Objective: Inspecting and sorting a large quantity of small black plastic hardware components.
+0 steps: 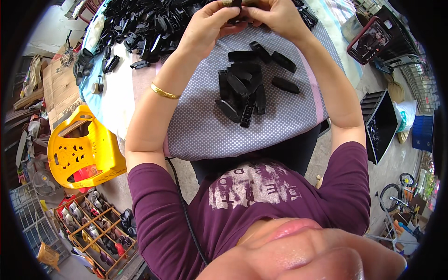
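At the top edge, my left hand [212,21] and my right hand [280,17] meet over the table. Their fingers are closed round one small dark plastic piece [236,5], partly hidden by the fingers and cut off by the frame. Nearer to me, a small group of long black plastic pieces [239,85] lies on the grey dotted cloth [200,137], some stacked on one another. A few lie apart on its right side. Beyond my left forearm spreads a large heap of similar black pieces [144,23].
A yellow plastic chair [100,154] stands left of the table. A phone [370,40] with a lit screen is at the far right, above a black crate [380,123] on the floor. A shoe rack [95,233] stands at lower left. A black cord [182,200] hangs before me.
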Tool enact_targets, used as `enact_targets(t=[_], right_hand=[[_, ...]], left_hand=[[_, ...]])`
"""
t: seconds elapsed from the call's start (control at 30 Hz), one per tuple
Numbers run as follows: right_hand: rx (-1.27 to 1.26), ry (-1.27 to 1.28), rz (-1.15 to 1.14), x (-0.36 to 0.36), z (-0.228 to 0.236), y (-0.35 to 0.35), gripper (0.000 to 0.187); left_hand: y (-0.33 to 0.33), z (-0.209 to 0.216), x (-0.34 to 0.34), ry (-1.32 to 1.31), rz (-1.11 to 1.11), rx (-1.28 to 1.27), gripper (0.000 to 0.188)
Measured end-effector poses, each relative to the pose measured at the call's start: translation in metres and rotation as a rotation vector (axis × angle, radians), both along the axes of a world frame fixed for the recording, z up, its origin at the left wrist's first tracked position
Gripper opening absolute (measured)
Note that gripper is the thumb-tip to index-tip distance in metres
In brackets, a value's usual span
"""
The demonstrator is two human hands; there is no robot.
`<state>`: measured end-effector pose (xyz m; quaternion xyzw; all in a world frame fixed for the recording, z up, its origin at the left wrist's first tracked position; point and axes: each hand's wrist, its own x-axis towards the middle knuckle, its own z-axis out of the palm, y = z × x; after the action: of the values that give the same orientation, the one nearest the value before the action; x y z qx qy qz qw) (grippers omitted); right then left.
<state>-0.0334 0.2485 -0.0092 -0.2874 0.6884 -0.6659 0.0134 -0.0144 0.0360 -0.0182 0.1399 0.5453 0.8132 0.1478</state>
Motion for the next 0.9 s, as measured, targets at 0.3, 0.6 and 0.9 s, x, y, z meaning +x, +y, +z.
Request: enact_targets(t=[0.3, 0.6, 0.9], right_hand=[[-0.052, -0.005, -0.293, 0.027, 0.027, -0.007, 0.014], [-0.176, 0.229, -0.268, 0.031, 0.011, -0.022, 0.029], [0.267, 0.616, -0.42, 0.045, 0.025, -0.024, 0.033]], left_hand=[[0.006, 0.0, 0.003, 0.054, 0.134, 0.053, 0.032], [0.006, 0.006, 0.004, 0.114, 0.231, 0.075, 0.035], [0.015, 0.009, 0.008, 0.178, 0.34, 0.047, 0.032]])
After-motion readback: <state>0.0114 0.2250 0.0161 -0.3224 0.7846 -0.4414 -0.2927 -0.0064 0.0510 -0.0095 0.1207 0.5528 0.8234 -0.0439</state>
